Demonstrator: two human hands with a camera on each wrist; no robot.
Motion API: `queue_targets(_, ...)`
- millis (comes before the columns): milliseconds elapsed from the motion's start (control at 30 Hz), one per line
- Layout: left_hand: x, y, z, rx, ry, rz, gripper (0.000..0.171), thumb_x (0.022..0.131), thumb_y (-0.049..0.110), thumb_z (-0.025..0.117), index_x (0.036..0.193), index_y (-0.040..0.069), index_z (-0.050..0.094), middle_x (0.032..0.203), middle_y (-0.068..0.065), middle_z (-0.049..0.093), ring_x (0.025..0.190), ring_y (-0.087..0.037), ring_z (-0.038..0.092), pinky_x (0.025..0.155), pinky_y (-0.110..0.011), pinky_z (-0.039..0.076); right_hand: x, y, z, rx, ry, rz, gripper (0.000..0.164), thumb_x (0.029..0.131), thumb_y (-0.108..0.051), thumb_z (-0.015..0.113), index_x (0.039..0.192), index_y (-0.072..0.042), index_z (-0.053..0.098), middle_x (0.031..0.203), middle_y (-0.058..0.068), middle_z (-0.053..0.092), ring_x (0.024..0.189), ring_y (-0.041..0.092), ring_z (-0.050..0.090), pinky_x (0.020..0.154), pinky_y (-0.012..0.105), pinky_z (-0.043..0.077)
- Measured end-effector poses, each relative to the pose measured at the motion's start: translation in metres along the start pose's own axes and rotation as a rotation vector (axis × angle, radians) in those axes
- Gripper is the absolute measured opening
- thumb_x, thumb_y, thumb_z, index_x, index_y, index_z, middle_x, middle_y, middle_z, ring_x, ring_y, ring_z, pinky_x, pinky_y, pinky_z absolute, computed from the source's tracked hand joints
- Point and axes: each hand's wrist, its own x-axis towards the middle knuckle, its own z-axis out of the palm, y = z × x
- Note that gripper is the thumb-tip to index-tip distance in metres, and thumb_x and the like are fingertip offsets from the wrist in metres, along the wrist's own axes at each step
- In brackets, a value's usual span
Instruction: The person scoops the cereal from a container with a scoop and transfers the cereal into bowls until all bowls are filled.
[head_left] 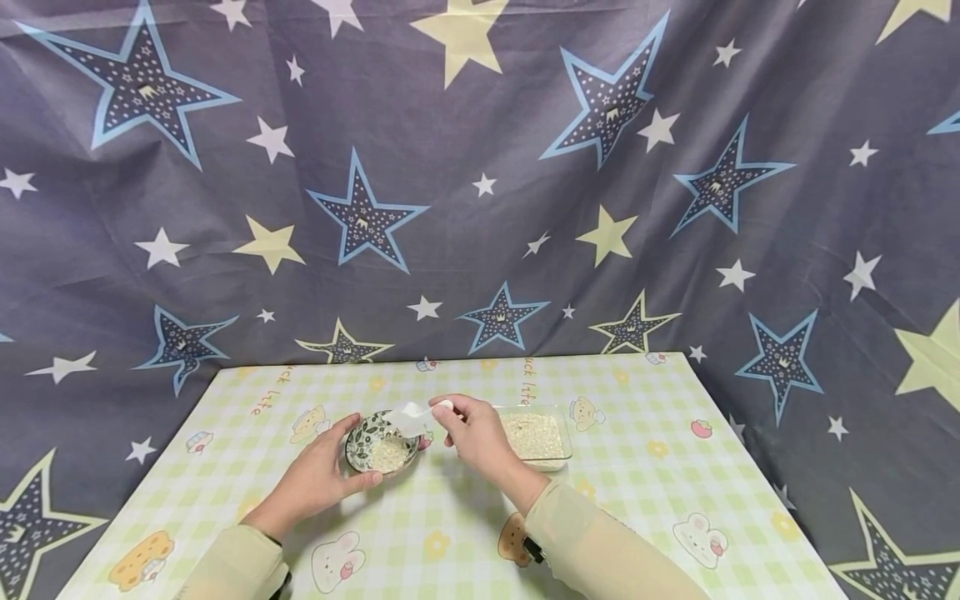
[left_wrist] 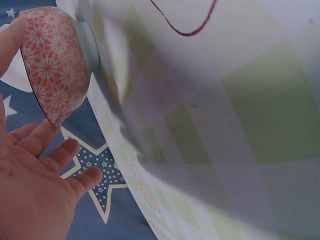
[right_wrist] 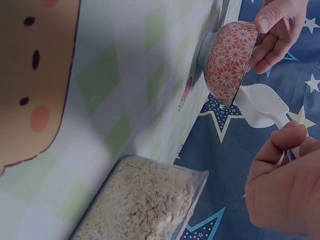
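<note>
My left hand (head_left: 322, 471) holds a small bowl (left_wrist: 55, 62) by its rim, thumb on the near side and fingertips on the far side. Red with white flowers outside and dark leafy print inside, the bowl stands with its foot close to the tabletop. Pale oats (head_left: 390, 455) lie in its bottom. Between thumb and fingers, my right hand (head_left: 480, 435) pinches the handle of a white scoop (right_wrist: 262, 106). The scoop's head is tilted over the bowl's right rim; its inside is mostly hidden in the right wrist view.
Right of the bowl, partly behind my right hand, stands a clear rectangular container (head_left: 564, 455) filled with oats (right_wrist: 145, 200). A green-and-white checked cloth with cartoon prints covers the table (head_left: 645, 517). Behind the table's far edge hangs a dark star-patterned curtain (head_left: 480, 250).
</note>
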Motion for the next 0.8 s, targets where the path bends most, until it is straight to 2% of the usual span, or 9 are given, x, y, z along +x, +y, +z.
queue_targets(267, -0.001, -0.001, 0.001, 0.002, 0.006, 0.007, 0.113, 0.082, 0.059, 0.087, 0.162, -0.003, 0.036, 0.161, -0.027, 0.050, 0.146, -0.056, 0.048, 0.119, -0.072, 0.039, 0.001, -0.003, -0.004, 0.151, 0.008, 0.122, 0.027, 0.108, -0.028, 0.066, 0.124, -0.010, 0.078, 0.080, -0.001, 0.069, 0.058, 0.009, 0.058, 0.044, 0.019, 0.042)
queue_targets(433, -0.001, -0.001, 0.000, 0.008, 0.007, 0.005, 0.113, 0.082, 0.060, 0.087, 0.162, -0.002, 0.036, 0.161, -0.027, 0.050, 0.145, -0.056, 0.048, 0.118, -0.073, 0.040, 0.002, -0.005, -0.011, 0.279, 0.030, 0.214, 0.032, 0.109, -0.028, 0.063, 0.128, -0.006, 0.075, 0.106, 0.015, 0.078, 0.061, 0.006, 0.058, 0.047, 0.017, 0.044)
queue_targets(500, -0.001, 0.000, 0.000, 0.008, 0.008, 0.004, 0.113, 0.082, 0.060, 0.087, 0.162, -0.003, 0.036, 0.161, -0.028, 0.050, 0.145, -0.056, 0.048, 0.118, -0.073, 0.040, 0.004, -0.004, -0.015, 0.337, 0.030, 0.258, 0.033, 0.110, -0.029, 0.062, 0.129, -0.004, 0.074, 0.111, 0.017, 0.079, 0.061, 0.005, 0.058, 0.047, 0.016, 0.044)
queue_targets(700, -0.002, 0.003, -0.001, 0.012, 0.024, 0.009, 0.112, 0.082, 0.058, 0.088, 0.161, -0.004, 0.038, 0.160, -0.028, 0.050, 0.146, -0.055, 0.047, 0.120, -0.072, 0.038, 0.005, -0.001, -0.034, 0.487, 0.010, 0.367, 0.039, 0.112, -0.031, 0.058, 0.134, -0.001, 0.068, 0.095, 0.000, 0.079, 0.057, 0.001, 0.051, 0.045, 0.013, 0.040)
queue_targets(800, -0.002, 0.005, 0.000, 0.028, 0.042, 0.016, 0.111, 0.081, 0.058, 0.088, 0.160, -0.004, 0.040, 0.160, -0.029, 0.049, 0.147, -0.055, 0.044, 0.121, -0.073, 0.036, 0.006, 0.002, -0.048, 0.556, 0.007, 0.411, 0.040, 0.113, -0.031, 0.057, 0.133, 0.002, 0.066, 0.088, -0.003, 0.078, 0.054, -0.001, 0.049, 0.044, 0.011, 0.039)
